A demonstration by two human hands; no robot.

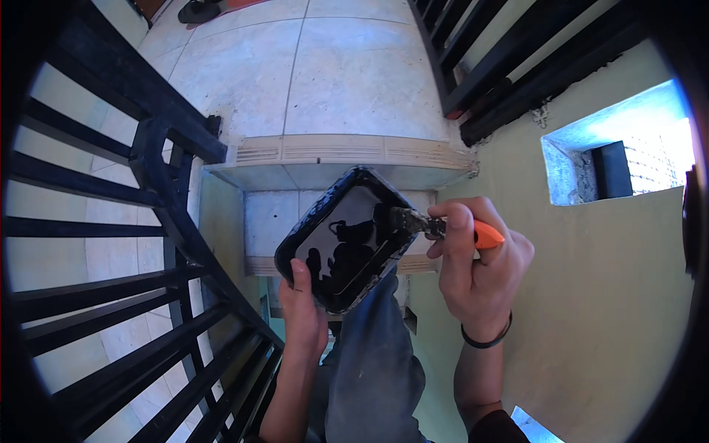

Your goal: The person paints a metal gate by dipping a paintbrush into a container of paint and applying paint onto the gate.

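My left hand (301,314) grips the near left edge of a rectangular tray (301,230), its thumb over the rim. Shiny black liquid, apparently paint, fills the tray and mirrors dark shapes from above. In my right hand (480,262) is a paintbrush (489,235) with an orange handle end and a dark-smeared ferrule. The brush's bristle end rests at the tray's right inner side, by the rim. The fingers of my right hand are closed around the handle. A dark band circles my right wrist. The fingers under the tray are hidden.
Below the tray are tiled stairs (269,221), rising to a tiled landing (354,74). Black metal railings (185,214) run along the left, and another black railing (517,52) stands at the upper right. A pale wall with a small window opening (620,159) is on the right. A dark shoe (198,11) lies far left.
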